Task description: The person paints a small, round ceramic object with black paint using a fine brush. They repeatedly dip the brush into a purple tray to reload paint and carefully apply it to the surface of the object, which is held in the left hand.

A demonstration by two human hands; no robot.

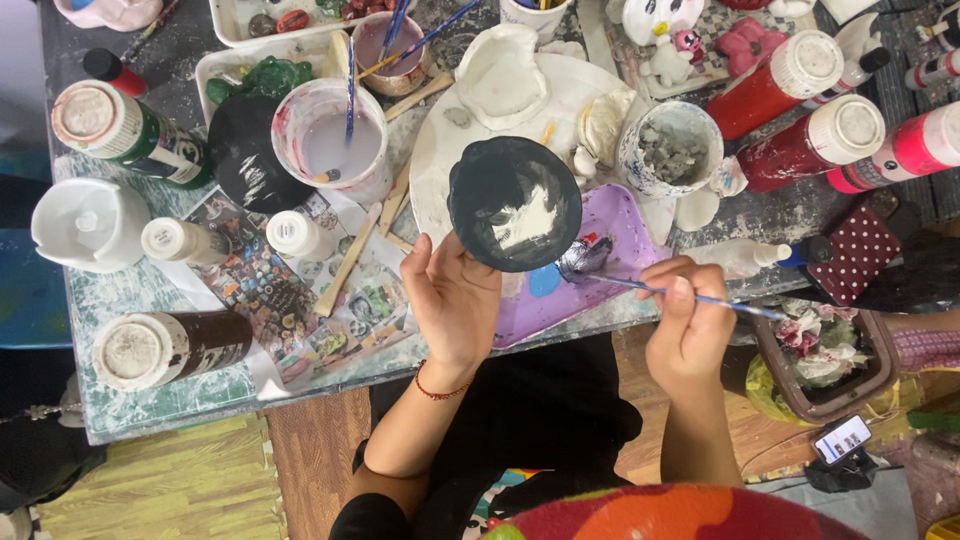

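The left hand (452, 297) is closed on the near edge of a round plaster piece (514, 203), fingers curled up against its rim, and holds it just above the bench (150, 385). The piece is coated in black paint, with one bare white patch near its middle. It sits over the near part of a white round board (440, 150) and the far left corner of a purple palette (590, 290).

The right hand (688, 322) is clamped on a thin blue-handled paintbrush (690, 296). The handle runs out to the right past the fingers. The bristle end points left and rests on the purple palette, on a blob of dark paint just right of the black piece. The two hands are apart, with the palette between them.

To the far left stands a white cup of cloudy rinse water (325, 140) with a brush leaning in it. A second black-painted disc (245, 155) lies just left of that cup. Small white-capped bottles (185, 240) and wooden sticks (350, 265) lie on printed paper near the left hand. A cup of grey lumps (668, 150) stands far of the palette. Red paint bottles (800, 150) lie on their sides at the far right.
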